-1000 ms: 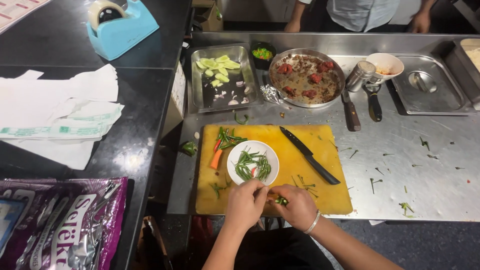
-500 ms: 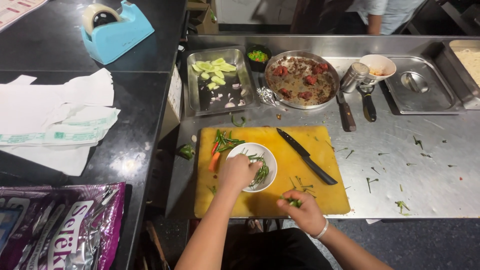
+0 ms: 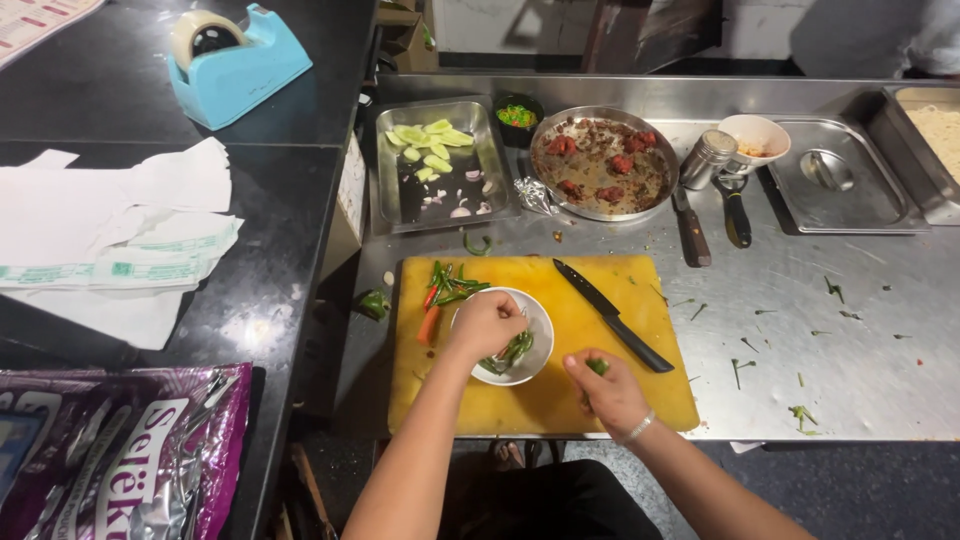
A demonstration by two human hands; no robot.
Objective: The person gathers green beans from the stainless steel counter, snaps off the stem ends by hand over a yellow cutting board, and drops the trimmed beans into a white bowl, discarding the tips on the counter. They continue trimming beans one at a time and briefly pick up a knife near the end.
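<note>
Here, item by item, is what we logged, hands first.

Left hand (image 3: 487, 322): laid over the near rim of a small white bowl (image 3: 528, 352), fingers curled down into it. We could not tell whether they pinched anything; the posture read as either steadying the bowl or dropping pieces in.

Right hand (image 3: 603, 390): closed narrowly on a small green chilli piece (image 3: 597, 366), held just beside the bowl at the board's near edge, thumb and fingertips pinching it, as one would to pluck a stem. A thin bracelet sat on the wrist.

Bowl: on the yellow cutting board (image 3: 560, 410), left of centre, holding green chilli strips (image 3: 515, 350); kept close to both hands, we judged, so pieces travel little.

Board, far-left corner: whole green chillies (image 3: 452, 283) with one orange-red chilli (image 3: 428, 325), heaped apart from the bowl, seemingly the untreated stock.

Black-handled knife (image 3: 612, 315): lying flat and diagonal on the board, right of the bowl, untouched, point turned away from both hands.

Steel counter (image 3: 880, 330): scattered green trimmings.

Behind the board: a rectangular steel tray (image 3: 400, 205) with cucumber slices, a round pan (image 3: 603, 165) of reddish food, a metal shaker (image 3: 707, 158), a white cup (image 3: 755, 140).

Far left, on the black surface: white papers (image 3: 120, 240), a blue tape dispenser (image 3: 235, 62), a purple foil bag (image 3: 110, 450).
</note>
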